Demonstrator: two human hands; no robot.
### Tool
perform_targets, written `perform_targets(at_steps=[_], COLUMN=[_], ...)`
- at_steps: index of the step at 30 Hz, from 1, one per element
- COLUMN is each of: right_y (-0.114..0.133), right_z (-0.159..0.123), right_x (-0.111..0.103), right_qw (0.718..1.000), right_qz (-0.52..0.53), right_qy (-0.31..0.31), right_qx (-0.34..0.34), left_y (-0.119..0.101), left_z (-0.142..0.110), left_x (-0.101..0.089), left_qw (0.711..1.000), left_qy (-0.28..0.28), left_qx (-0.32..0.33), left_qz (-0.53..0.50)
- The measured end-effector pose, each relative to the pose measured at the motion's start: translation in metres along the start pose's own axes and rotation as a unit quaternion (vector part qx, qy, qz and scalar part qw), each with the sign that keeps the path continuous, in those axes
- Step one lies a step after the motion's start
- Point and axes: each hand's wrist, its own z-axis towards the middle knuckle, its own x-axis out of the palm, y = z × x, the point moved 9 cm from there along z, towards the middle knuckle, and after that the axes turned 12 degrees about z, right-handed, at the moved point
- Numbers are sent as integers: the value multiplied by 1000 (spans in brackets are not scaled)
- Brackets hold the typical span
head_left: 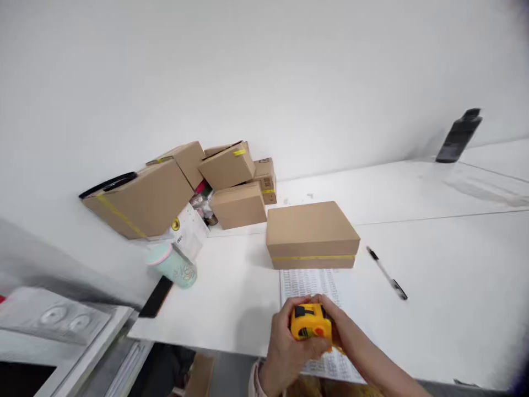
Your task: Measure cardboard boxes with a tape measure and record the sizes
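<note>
A yellow tape measure (311, 321) with black parts and a red-orange spot is held low over the front edge of the white table. My left hand (284, 343) wraps around its left side, thumb across the near face. From the right, my right hand (339, 320) closes on the far and right side of the tape measure; some of its fingers are hidden behind it. Beneath the hands lies a printed sheet (308, 281) with columns of text. A cardboard box (309, 229) with a yellow strip along its side sits just beyond, over the sheet's far edge.
A black-capped pen (386, 273) lies right of the box. Several cardboard boxes (238, 205) are stacked against the wall at back left. A mint cup (176, 267) and a dark flat object (156, 298) are at the left edge. A dark bottle (458, 138) stands far right.
</note>
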Motion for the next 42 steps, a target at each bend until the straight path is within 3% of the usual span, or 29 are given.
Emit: perform_targets(at_steps=[3, 6, 10, 13, 15, 18, 21, 24, 26, 28, 32, 42], right_y=[12, 20, 18, 22, 34, 62, 85, 82, 70, 58, 40, 20], right_z=[-3, -1, 12, 23, 34, 55, 79, 101, 111, 118, 129, 142], right_x=[-22, -30, -18, -15, -26, -76, -154, -219, -247, -261, -265, -274], right_qw=[990, 988, 999, 991, 985, 984, 977, 964, 954, 948, 947, 937], right_qz=[-102, -110, 44, 128, 166, 175, 127, 66, 37, 19, -4, -58], right_qy=[-97, -103, -3, 13, 7, -42, -142, -229, -277, -299, -307, -341], right_qx=[-19, -30, 9, 44, 42, -10, -97, -117, -109, -106, -92, -44], left_y=[-10, -35, -77, -93, -96, -95, -93, -86, -76, -64, -42, -22], left_z=[1, 7, 19, 29, 41, 69, 107, 148, 171, 189, 208, 217], left_x=[-20, -36, -37, -36, -43, -73, -120, -163, -183, -198, -216, -215], left_qw=[993, 971, 939, 930, 938, 956, 967, 983, 985, 985, 984, 991], left_qy=[-73, -98, -44, -4, 24, 37, 0, -46, -69, -94, -127, -101], left_qx=[22, 56, 134, 150, 129, 92, 85, 103, 109, 115, 121, 86], left_qz=[92, 210, 313, 337, 322, 277, 239, 148, 114, 85, 35, -8])
